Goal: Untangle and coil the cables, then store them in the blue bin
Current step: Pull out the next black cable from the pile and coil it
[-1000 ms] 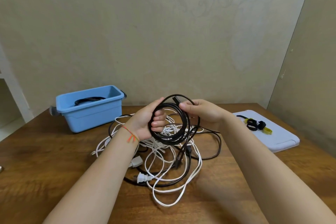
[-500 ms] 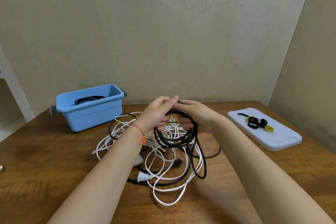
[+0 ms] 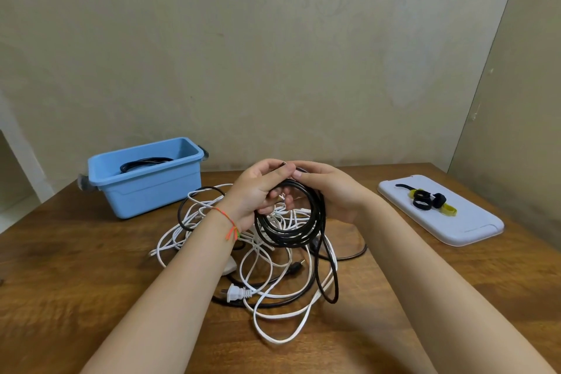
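My left hand [image 3: 256, 191] grips the top of a coiled black cable [image 3: 290, 232] held above the table. My right hand [image 3: 329, 188] holds the same coil from the right, fingertips meeting the left hand at the top. One long loop of this cable hangs down toward the table at the lower right. Under the coil lies a tangle of white cables [image 3: 273, 279] and black cables, with a white plug [image 3: 235, 293] at the front. The blue bin [image 3: 145, 188] stands at the back left with a coiled black cable [image 3: 142, 162] inside.
A white lid [image 3: 464, 222] lies on the right of the wooden table [image 3: 60, 282], carrying black and yellow cable ties [image 3: 429, 202]. A wall runs close behind the table. A pale doorway or shelf edge shows at the far left.
The coil has dropped lower and tilted. My hands closed together at its top. A long loop of the black cable now hangs down on the right side.
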Demonstrator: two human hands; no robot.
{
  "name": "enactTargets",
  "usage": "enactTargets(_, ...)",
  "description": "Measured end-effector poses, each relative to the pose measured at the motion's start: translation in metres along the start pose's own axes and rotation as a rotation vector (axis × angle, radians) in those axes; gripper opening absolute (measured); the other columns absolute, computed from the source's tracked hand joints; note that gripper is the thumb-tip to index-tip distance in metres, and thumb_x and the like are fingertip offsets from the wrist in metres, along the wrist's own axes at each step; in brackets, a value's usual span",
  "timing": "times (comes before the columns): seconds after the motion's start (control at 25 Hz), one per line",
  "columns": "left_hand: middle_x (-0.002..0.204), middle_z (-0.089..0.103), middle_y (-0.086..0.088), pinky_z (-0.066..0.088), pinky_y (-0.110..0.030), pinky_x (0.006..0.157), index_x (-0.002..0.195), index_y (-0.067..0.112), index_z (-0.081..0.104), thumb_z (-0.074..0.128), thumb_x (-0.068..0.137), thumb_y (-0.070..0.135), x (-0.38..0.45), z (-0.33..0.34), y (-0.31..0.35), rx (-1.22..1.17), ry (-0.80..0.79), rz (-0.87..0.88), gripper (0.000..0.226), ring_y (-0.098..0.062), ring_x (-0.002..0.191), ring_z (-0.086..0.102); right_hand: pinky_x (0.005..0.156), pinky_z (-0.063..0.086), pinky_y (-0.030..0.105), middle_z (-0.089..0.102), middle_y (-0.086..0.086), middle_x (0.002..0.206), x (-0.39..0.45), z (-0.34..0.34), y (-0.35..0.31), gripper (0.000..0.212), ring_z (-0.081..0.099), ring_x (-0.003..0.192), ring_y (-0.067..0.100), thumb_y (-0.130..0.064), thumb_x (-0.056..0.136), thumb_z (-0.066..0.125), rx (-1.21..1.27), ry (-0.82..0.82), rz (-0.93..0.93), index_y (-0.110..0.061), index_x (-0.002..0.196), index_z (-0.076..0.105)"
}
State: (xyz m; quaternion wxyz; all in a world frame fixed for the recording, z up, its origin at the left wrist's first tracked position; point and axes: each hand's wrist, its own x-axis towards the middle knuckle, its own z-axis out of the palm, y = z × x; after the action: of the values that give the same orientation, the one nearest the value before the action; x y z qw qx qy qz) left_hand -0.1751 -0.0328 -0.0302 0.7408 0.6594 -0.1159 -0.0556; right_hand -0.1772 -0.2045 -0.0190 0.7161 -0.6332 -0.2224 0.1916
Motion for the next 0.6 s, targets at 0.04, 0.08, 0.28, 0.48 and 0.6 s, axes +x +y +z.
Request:
enactTargets(0.04, 0.053, 0.045, -0.002, 0.016, -0.016, 0.033, 0.111, 0.008, 0.059, 0.064, 0.093, 0.029, 0.002, -0.001, -0.001, -0.003, 0.023, -0.009, 0.028, -0.004, 0.032, 0.027, 0.083, 0.056, 0.038, 0.062, 0.025, 0.104, 0.001, 0.0, 0.001, 0.032, 0.065, 0.084, 0.026, -0.013, 0.104, 0.045, -0.016, 0.018, 0.001, -0.001, 0.131, 0.057)
enactTargets(0.08, 0.053, 0.043, -0.002, 0.015, -0.016, 0.034, 0.11, 0.009, 0.059, 0.063, 0.095, 0.03, 0.004, -0.001, -0.001, -0.011, 0.054, -0.029, 0.026, -0.005, 0.031, 0.025, 0.087, 0.055, 0.041, 0.066, 0.024, 0.106, 0.003, 0.001, 0.003, 0.031, 0.067, 0.086, 0.028, -0.015, 0.104, 0.045, -0.06, 0.06, 0.015, -0.002, 0.128, 0.06)
enactTargets(0.28, 0.05, 0.036, 0.0, 0.015, -0.017, 0.035, 0.093, 0.016, 0.06, 0.062, 0.095, 0.04, 0.011, 0.0, -0.005, -0.028, 0.162, -0.114, 0.024, -0.007, 0.032, 0.022, 0.094, 0.053, 0.048, 0.074, 0.018, 0.102, 0.011, 0.006, 0.004, 0.027, 0.07, 0.092, 0.032, -0.025, 0.104, 0.049, -0.383, 0.243, 0.066, -0.009, 0.111, 0.069)
enactTargets(0.48, 0.05, 0.042, -0.002, 0.018, -0.017, 0.034, 0.082, 0.01, 0.051, 0.049, 0.096, 0.02, 0.018, -0.007, -0.01, -0.146, 0.286, -0.168, 0.017, -0.01, 0.03, 0.021, 0.092, 0.052, 0.04, 0.075, 0.011, 0.104, 0.005, 0.005, 0.001, 0.027, 0.07, 0.095, 0.025, -0.026, 0.103, 0.049, -0.402, 0.233, 0.022, -0.016, 0.112, 0.072)
enactTargets(0.6, 0.052, 0.046, -0.004, 0.019, -0.019, 0.034, 0.078, 0.009, 0.045, 0.044, 0.095, 0.013, 0.017, -0.006, -0.011, -0.241, 0.34, -0.111, 0.017, -0.011, 0.032, 0.023, 0.079, 0.054, 0.033, 0.074, 0.008, 0.096, 0.008, 0.003, 0.006, 0.027, 0.069, 0.082, 0.02, -0.02, 0.104, 0.046, -0.274, 0.248, -0.012, -0.013, 0.117, 0.069)
